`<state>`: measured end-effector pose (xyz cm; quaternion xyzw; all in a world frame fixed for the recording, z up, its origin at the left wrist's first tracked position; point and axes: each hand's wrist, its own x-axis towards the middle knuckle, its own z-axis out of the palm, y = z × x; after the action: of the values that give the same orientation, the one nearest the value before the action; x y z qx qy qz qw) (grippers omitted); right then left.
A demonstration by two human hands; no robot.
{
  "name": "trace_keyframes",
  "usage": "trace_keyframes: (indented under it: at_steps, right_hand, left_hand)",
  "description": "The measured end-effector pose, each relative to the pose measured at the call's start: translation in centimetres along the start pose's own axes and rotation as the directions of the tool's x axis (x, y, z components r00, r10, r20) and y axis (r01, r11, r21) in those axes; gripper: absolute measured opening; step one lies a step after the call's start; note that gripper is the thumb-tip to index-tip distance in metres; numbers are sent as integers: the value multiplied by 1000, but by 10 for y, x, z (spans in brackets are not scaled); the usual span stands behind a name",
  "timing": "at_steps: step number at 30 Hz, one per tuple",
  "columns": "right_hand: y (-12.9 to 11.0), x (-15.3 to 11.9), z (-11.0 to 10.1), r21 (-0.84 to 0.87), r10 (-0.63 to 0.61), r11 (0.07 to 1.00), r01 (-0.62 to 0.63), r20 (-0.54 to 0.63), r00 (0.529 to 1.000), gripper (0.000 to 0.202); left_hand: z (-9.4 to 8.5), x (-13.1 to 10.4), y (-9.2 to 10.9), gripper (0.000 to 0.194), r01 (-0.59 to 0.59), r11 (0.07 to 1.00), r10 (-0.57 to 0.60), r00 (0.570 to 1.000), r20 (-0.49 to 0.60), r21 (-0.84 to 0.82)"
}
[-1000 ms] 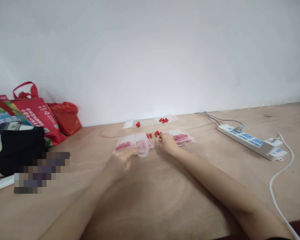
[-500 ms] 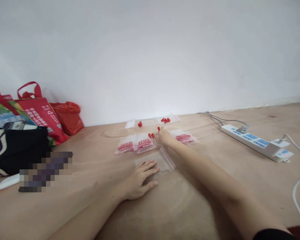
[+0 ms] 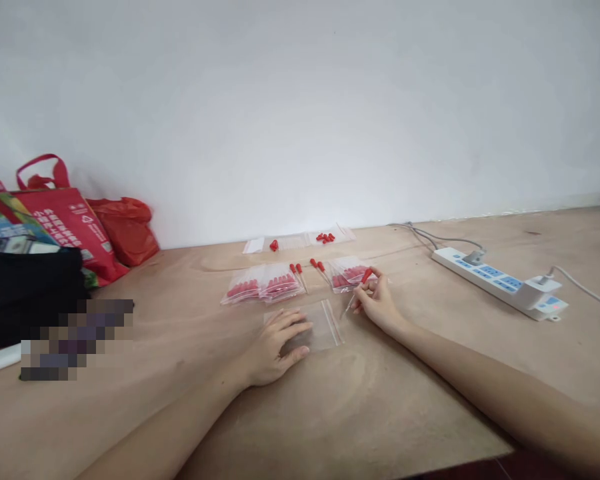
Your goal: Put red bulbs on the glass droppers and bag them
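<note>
Flat on a clear zip bag (image 3: 321, 330) lies my left hand (image 3: 279, 347), its fingers spread. To the right of the bag's zip edge, my right hand (image 3: 380, 308) pinches a glass dropper (image 3: 367, 276) by its red rubber bulb, the thin tube slanting down to the left. Several more droppers (image 3: 317, 265) with red bulbs rest on the table beyond the bag. Filled zip bags of red-bulbed droppers (image 3: 265, 283) are at the left of these, and another filled bag (image 3: 343, 272) sits just behind my right hand, which partly covers it.
Along the wall lie loose red bulbs (image 3: 325, 237) and glass tubes (image 3: 293, 243) on plastic bags. A white power strip (image 3: 495, 279) with cables is at the right. Red shopping bags (image 3: 75, 223) and a black bag (image 3: 35, 290) stand at the left, beside a blurred-out patch.
My right hand has come back toward me and to the right from the loose droppers, now with a dropper in its fingers. My left hand stays on the bag; the view has shifted slightly.
</note>
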<state>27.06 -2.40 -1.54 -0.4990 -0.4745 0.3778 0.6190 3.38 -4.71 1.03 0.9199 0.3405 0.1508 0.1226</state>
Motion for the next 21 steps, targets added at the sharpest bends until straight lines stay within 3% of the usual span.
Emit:
trace_keyframes:
  at_steps: [15, 21]
  right_hand:
    - [8, -1, 10, 95, -54, 994, 48, 57, 997, 58]
    - [3, -7, 15, 162, 45, 985, -55, 65, 997, 55]
  left_hand:
    - [3, -1, -2, 39, 26, 1000, -26, 999, 39, 7]
    - [3, -1, -2, 39, 24, 1000, -24, 999, 34, 8]
